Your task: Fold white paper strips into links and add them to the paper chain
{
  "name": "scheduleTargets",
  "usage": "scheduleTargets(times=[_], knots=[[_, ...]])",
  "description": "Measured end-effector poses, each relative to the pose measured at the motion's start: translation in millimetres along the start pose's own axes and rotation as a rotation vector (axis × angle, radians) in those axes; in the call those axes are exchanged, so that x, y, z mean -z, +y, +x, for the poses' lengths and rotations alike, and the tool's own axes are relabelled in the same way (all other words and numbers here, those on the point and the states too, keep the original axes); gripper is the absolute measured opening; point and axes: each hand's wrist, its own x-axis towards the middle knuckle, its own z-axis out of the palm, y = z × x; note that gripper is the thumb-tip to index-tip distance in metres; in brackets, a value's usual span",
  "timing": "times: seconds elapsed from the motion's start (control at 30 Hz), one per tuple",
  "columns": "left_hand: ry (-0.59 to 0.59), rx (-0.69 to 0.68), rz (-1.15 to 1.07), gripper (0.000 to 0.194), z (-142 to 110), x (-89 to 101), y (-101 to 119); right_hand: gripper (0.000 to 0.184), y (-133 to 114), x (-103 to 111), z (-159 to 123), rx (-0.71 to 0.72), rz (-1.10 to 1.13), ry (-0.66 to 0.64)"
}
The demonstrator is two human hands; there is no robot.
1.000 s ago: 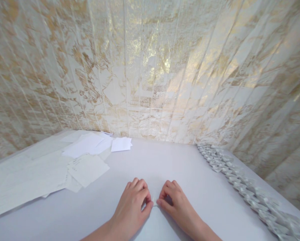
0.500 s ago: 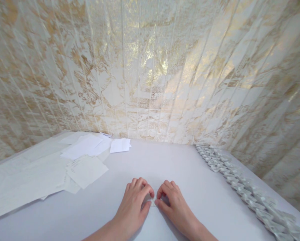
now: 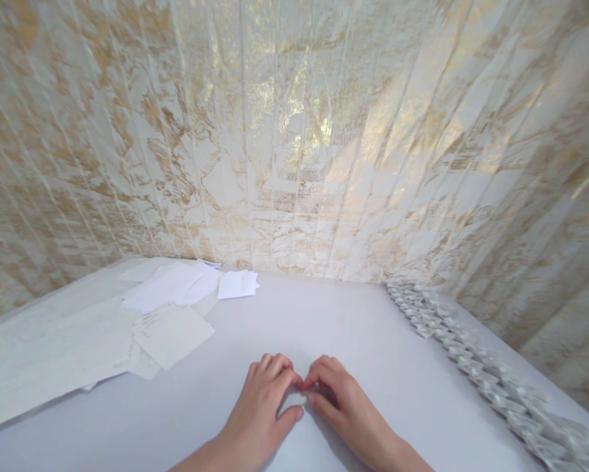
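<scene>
My left hand [image 3: 264, 408] and my right hand [image 3: 344, 408] meet at the front middle of the table over a small piece of white paper [image 3: 300, 398], mostly covered by the fingers. Both index fingertips come together at its far side. The left thumb rests at its near side, a little apart from the index finger. On the right, thumb and curled index finger close on the paper's edge. The remaining fingers of both hands are bent. Whether the paper is folded is too small to make out.
Loose sheets of white paper [image 3: 68, 341] cover the table's left side, with cut paper squares [image 3: 175, 335] on their right. A small paper stack [image 3: 237, 284] lies farther back. Rows of folded paper pieces [image 3: 476, 367] run along the right. A patterned curtain [image 3: 294, 144] hangs behind the table.
My left thumb has moved away from its index finger, toward me. The two index fingertips have come closer together. The papers around have stayed put.
</scene>
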Motion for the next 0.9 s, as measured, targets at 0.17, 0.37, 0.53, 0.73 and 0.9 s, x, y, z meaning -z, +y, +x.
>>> scheduleTargets(times=[0.17, 0.37, 0.53, 0.73, 0.9], knots=[[0.008, -0.048, 0.038, 0.011, -1.0, 0.6, -0.7, 0.023, -2.0, -6.3, -2.9, 0.089, -0.201, -0.007], [0.017, -0.009, 0.091, 0.01, 1.0, 2.7, 0.4, 0.022, -1.1, -8.2, -0.1, 0.093, -0.295, 0.026], [0.035, 0.117, -0.041, 0.01, 5.5, 0.4, 3.5, 0.02, -2.8, -6.8, 2.9, 0.039, -0.27, 0.019], [0.095, 0.148, -0.185, 0.015, 7.8, -7.0, 3.9, 0.022, -8.4, -5.3, 6.6, -0.114, -0.109, 0.009], [0.139, 0.12, -0.218, 0.023, 8.3, -9.5, 2.1, 0.025, -9.3, -4.9, 8.3, -0.108, -0.082, -0.004]])
